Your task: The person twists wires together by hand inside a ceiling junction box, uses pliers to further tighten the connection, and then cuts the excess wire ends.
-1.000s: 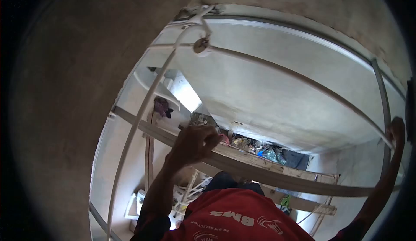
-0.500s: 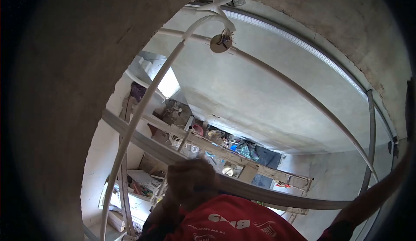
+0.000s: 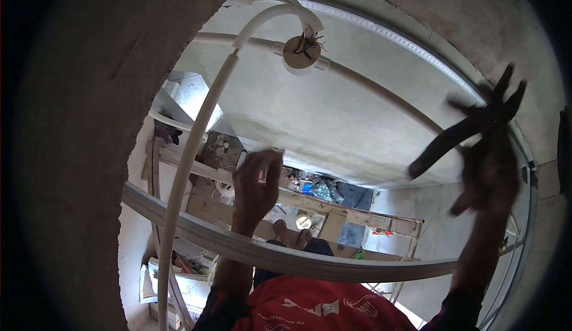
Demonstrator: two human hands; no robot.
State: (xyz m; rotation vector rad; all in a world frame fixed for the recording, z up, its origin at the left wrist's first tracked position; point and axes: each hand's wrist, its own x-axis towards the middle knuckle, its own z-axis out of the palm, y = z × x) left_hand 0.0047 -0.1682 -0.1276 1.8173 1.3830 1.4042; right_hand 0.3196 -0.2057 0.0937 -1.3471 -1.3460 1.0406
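My left hand (image 3: 255, 185) is raised beyond a grey metal channel (image 3: 262, 253) that crosses in front of my forearm. Its fingers curl to meet the thumb in a pinch; anything between them is too small to make out. On the right, my right hand (image 3: 491, 173) is up near the wall and smeared by motion. A dark hand tool (image 3: 450, 140) with two prongs, like pliers or snips, is in its grip. Above and between the hands, a round junction box (image 3: 301, 57) with loose wire ends sits between pale conduit pipes (image 3: 381, 92).
A perforated metal strip (image 3: 393, 36) runs along the upper wall. A long pale pipe (image 3: 199, 122) comes down at left, close by. Far below are wooden scaffold planks (image 3: 381, 215), my feet (image 3: 281, 231), and a floor with debris and a blue bag (image 3: 307, 188).
My left hand has risen from the metal channel into a pinch above it. My right hand has come into view from the right edge with the tool. The view has shifted slightly.
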